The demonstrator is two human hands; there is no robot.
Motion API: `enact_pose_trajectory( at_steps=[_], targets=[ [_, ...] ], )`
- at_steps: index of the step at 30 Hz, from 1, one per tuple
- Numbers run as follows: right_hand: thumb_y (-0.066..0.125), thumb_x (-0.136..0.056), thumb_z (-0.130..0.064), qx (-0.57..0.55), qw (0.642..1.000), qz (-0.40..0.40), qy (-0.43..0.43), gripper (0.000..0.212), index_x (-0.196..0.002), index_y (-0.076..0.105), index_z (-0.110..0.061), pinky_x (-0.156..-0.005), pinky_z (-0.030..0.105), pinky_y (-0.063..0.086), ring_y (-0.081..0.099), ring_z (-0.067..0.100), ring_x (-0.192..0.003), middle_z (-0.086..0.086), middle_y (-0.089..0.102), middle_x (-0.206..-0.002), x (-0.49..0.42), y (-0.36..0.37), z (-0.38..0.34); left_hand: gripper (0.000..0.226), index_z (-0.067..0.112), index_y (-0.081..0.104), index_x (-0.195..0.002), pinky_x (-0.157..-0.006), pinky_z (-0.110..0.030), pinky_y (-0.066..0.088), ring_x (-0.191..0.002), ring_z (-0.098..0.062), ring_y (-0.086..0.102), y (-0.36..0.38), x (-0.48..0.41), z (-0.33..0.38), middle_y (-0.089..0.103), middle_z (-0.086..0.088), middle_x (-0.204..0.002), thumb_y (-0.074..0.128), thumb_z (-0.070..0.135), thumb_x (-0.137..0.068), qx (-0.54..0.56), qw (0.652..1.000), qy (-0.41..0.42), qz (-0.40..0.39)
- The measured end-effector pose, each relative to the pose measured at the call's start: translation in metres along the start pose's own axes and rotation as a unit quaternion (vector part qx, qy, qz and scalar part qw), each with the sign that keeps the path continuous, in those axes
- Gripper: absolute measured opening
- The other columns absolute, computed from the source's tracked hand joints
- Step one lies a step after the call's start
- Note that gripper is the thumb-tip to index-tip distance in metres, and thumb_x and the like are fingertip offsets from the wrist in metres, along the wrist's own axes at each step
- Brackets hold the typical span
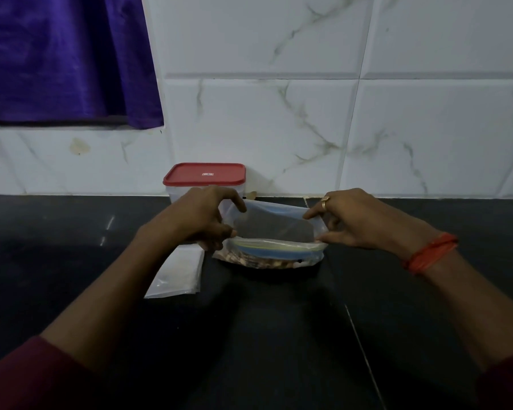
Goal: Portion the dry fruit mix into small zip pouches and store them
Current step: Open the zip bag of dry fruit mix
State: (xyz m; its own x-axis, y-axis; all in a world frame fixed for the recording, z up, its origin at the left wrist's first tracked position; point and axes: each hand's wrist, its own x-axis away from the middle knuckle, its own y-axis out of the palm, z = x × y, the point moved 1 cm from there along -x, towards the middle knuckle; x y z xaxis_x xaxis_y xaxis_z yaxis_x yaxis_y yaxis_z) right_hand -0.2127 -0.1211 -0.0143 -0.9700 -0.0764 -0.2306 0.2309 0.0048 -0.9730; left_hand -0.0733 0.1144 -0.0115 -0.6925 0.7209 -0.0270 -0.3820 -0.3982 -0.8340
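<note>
A clear zip bag (274, 229) with a blue zip strip stands on the black counter, its mouth pulled wide. Dry fruit mix (261, 261) shows through its lower part. My left hand (203, 216) pinches the bag's left rim between thumb and fingers. My right hand (356, 218) pinches the right rim; it wears a ring and an orange thread at the wrist. A flat stack of small empty pouches (176, 272) lies on the counter just left of the bag, partly under my left forearm.
A clear plastic box with a red lid (204, 174) stands against the marble-tiled wall behind my left hand. A purple curtain (62, 60) hangs at the upper left. The black counter (279, 335) stretches toward me.
</note>
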Motion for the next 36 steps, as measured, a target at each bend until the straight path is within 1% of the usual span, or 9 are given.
enact_pose_trajectory(
  at_steps=[4, 7, 10, 14, 18, 23, 26, 31, 36],
  targets=[
    [0.079, -0.083, -0.029, -0.022, 0.998, 0.027, 0.046, 0.035, -0.117, 0.072, -0.025, -0.084, 0.032, 0.054, 0.070, 0.009, -0.085, -0.009, 0.072, -0.086, 0.002, 0.002, 0.000, 0.024, 0.021, 0.054, -0.104, -0.065, -0.043, 0.064, -0.069, -0.026, 0.076, -0.001, -0.001, 0.003, 0.072, -0.016, -0.090, 0.065, 0.003, -0.094, 0.131, 0.989, -0.060, 0.043],
    [0.076, -0.085, -0.020, -0.115, 0.984, 0.100, 0.089, 0.012, -0.096, 0.075, -0.023, -0.080, 0.029, 0.057, 0.070, 0.003, -0.073, -0.007, 0.074, -0.080, 0.001, 0.010, -0.001, 0.025, 0.020, 0.049, -0.109, -0.056, -0.036, 0.061, -0.069, -0.028, 0.075, 0.004, -0.003, 0.003, 0.071, -0.018, -0.094, 0.063, 0.005, -0.094, 0.191, 0.975, -0.092, 0.073],
    [0.077, -0.085, -0.022, -0.193, 0.958, 0.128, 0.171, 0.017, -0.097, 0.065, -0.024, -0.070, 0.018, 0.051, 0.066, -0.001, -0.071, -0.006, 0.074, -0.074, 0.000, 0.018, 0.000, 0.020, 0.011, 0.058, -0.114, -0.049, -0.029, 0.057, -0.057, -0.018, 0.071, 0.010, -0.006, -0.002, 0.072, -0.015, -0.083, 0.065, 0.014, -0.095, 0.250, 0.957, -0.122, 0.087],
    [0.075, -0.085, -0.045, -0.222, 0.943, 0.059, 0.242, 0.014, -0.086, 0.070, -0.031, -0.066, 0.023, 0.056, 0.071, 0.007, -0.069, -0.007, 0.073, -0.072, -0.001, 0.023, 0.011, 0.020, 0.008, 0.070, -0.103, -0.057, -0.031, 0.060, -0.064, -0.022, 0.070, 0.011, -0.007, -0.010, 0.074, -0.014, -0.077, 0.068, 0.026, -0.094, 0.249, 0.955, -0.117, 0.106],
    [0.071, -0.091, -0.037, -0.346, 0.898, -0.025, 0.272, 0.013, -0.083, 0.072, -0.026, -0.066, 0.032, 0.062, 0.074, 0.011, -0.069, 0.001, 0.076, -0.074, -0.001, 0.027, 0.017, 0.020, 0.004, 0.070, -0.106, -0.069, -0.035, 0.062, -0.073, -0.025, 0.070, 0.012, -0.011, -0.016, 0.073, -0.019, -0.088, 0.066, 0.020, -0.095, 0.254, 0.953, -0.131, 0.100],
    [0.064, -0.097, -0.032, -0.374, 0.880, -0.029, 0.290, 0.017, -0.085, 0.068, -0.021, -0.050, 0.023, 0.052, 0.066, 0.010, -0.064, 0.001, 0.068, -0.076, -0.004, 0.032, 0.017, 0.022, 0.000, 0.071, -0.104, -0.047, -0.029, 0.051, -0.055, -0.020, 0.056, 0.013, -0.013, -0.017, 0.063, -0.018, -0.076, 0.059, 0.019, -0.100, 0.277, 0.946, -0.152, 0.075],
    [0.065, -0.095, -0.036, -0.421, 0.844, -0.027, 0.331, 0.020, -0.087, 0.070, -0.018, -0.046, 0.023, 0.044, 0.055, 0.018, -0.067, 0.006, 0.061, -0.077, -0.003, 0.034, 0.015, 0.022, 0.001, 0.071, -0.098, -0.051, -0.031, 0.044, -0.056, -0.022, 0.047, 0.014, -0.014, -0.019, 0.055, -0.016, -0.070, 0.057, 0.018, -0.101, 0.285, 0.941, -0.175, 0.054],
    [0.063, -0.096, -0.036, -0.461, 0.818, -0.015, 0.344, 0.026, -0.097, 0.072, -0.012, -0.046, 0.021, 0.037, 0.045, 0.009, -0.063, -0.001, 0.061, -0.090, -0.002, 0.036, 0.014, 0.029, -0.007, 0.067, -0.103, -0.049, -0.026, 0.033, -0.042, -0.015, 0.037, 0.015, -0.019, -0.030, 0.049, -0.006, -0.049, 0.058, 0.021, -0.101, 0.276, 0.939, -0.200, 0.037],
    [0.059, -0.099, -0.032, -0.578, 0.723, -0.056, 0.375, 0.024, -0.098, 0.064, -0.008, -0.038, 0.017, 0.026, 0.036, 0.008, -0.052, 0.000, 0.048, -0.075, 0.003, 0.043, 0.019, 0.024, 0.007, 0.058, -0.084, -0.055, -0.028, 0.030, -0.054, -0.015, 0.040, 0.021, -0.020, -0.031, 0.048, -0.004, -0.058, 0.058, 0.026, -0.100, 0.331, 0.916, -0.226, 0.023]
  ],
)
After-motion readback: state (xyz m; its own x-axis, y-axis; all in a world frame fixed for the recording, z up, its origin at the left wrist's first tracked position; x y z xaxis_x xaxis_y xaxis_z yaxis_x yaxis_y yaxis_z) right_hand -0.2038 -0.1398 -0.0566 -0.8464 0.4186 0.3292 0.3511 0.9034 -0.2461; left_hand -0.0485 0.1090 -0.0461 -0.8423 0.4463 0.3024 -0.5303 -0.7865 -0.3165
